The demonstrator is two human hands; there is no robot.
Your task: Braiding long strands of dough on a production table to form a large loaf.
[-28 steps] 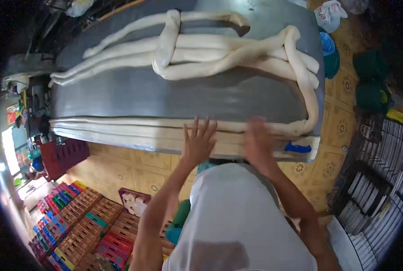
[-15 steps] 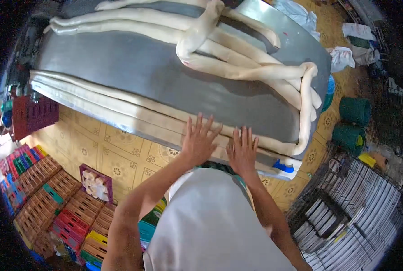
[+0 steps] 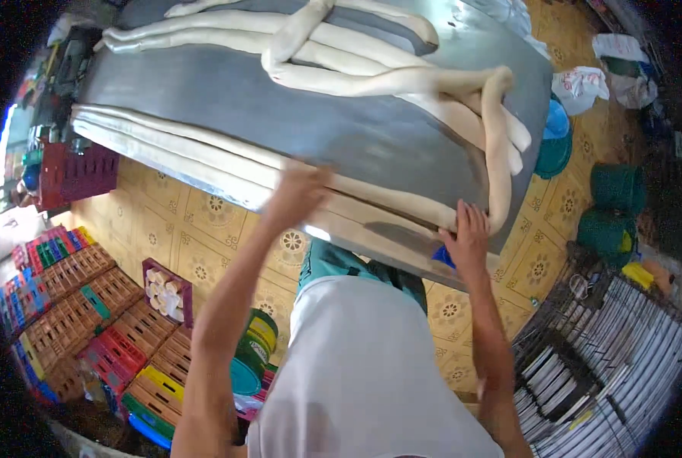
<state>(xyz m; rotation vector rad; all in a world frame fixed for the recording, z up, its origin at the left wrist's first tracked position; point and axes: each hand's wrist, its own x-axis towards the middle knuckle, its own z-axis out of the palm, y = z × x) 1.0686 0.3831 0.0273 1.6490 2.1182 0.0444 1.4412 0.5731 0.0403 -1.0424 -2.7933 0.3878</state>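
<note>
Several long, pale dough strands lie along the near edge of a metal table. My left hand (image 3: 299, 197) is over the near dough strands (image 3: 234, 156), its fingers bent down and smeared by motion, so I cannot make out whether it grips. At the right end, my right hand (image 3: 471, 233) rests across the far strand close to its bend, fingers stretched out and thumb apart. Right below that thumb is a small blue object (image 3: 443, 257), partly covered by the hand; its kind is unclear. Thicker dough ropes (image 3: 341, 79) lie crossed and folded at the far side.
The grey metal table (image 3: 203, 88) slopes across the view. Stacked crates (image 3: 66, 298) stand on the left of the tiled floor, and a purple crate (image 3: 188, 301) holds pale pieces. Green tubs (image 3: 617, 187) and metal racks (image 3: 608, 343) are at the right.
My hands have moved apart: the left went left and up along the strands, the right went to the strand's right end beside the blue object. The view has shifted.
</note>
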